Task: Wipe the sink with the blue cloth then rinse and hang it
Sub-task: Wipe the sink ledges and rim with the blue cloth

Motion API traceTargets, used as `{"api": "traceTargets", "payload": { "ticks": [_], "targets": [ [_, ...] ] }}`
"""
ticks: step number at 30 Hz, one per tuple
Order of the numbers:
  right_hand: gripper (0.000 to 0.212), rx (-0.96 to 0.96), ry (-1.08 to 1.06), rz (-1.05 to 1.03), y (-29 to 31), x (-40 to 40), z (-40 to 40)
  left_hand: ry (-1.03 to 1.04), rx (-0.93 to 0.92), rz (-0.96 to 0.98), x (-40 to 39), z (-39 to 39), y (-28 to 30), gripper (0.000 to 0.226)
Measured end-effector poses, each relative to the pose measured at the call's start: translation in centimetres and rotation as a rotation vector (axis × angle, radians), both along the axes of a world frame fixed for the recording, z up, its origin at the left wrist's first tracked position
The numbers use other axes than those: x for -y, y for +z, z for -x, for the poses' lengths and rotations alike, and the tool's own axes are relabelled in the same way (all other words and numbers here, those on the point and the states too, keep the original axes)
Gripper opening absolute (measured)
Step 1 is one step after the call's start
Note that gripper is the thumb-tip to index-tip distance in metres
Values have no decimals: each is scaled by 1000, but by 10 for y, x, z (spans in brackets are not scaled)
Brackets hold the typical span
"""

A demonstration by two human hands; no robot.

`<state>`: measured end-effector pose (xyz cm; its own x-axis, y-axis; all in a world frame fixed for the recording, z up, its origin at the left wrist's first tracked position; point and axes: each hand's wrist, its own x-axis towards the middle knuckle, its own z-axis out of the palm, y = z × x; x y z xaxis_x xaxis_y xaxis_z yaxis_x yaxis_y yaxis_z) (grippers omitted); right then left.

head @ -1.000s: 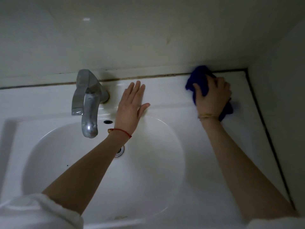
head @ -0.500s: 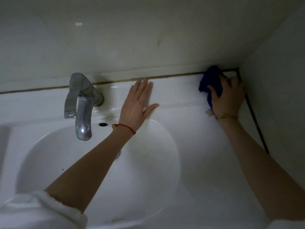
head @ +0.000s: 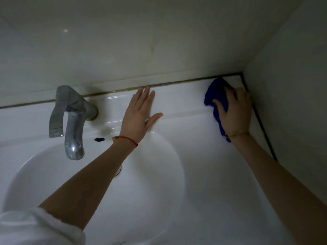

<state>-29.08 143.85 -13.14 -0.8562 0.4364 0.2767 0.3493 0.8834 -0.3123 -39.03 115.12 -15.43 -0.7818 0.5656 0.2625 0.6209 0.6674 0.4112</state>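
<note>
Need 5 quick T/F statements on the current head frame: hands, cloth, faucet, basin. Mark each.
1. The right hand presses the blue cloth on the sink's back right corner. True.
2. The left hand grips the faucet. False: it lies flat, fingers spread, on the ledge to the faucet's right.
3. Water runs from the faucet. False: no stream shows.
4. A red string circles the left wrist. True.
5. The cloth lies inside the basin. False: it is on the flat rim by the wall corner.
</note>
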Motion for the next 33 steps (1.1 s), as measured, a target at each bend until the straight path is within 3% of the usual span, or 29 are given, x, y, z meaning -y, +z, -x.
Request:
{"api": "traceTargets", "payload": {
  "ticks": [3,8,14,19,21,24,28,30,33],
  "targets": [
    [45,27,66,-59,2,-15,-10,6,9,-6,-1,-1,1,70],
    [49,51,-223,-21,10,-11,40,5,5,-7,-1,-1,2,70],
    [46,6,314,-54,0,10,8,1,16,23,0,-1,3,70],
    [45,35,-96,30,4,5,35,-7,16,33,7,-1,5,69],
    [44,-1,-21,11,0,30,37,43,15,34,17,-2,5,71],
    [45,-96,272,-43,-9,82,37,75,9,54,37,-3,2,74],
    [46,-31,540,-64,-2,118,48,95,34,92,58,-4,-1,76],
    [45,-55,563,-79,-1,101,52,71,16,100,63,-1,-2,76],
    [43,-86,310,-32,-5,67,52,45,24,60,65,2,-2,75]
  ]
}}
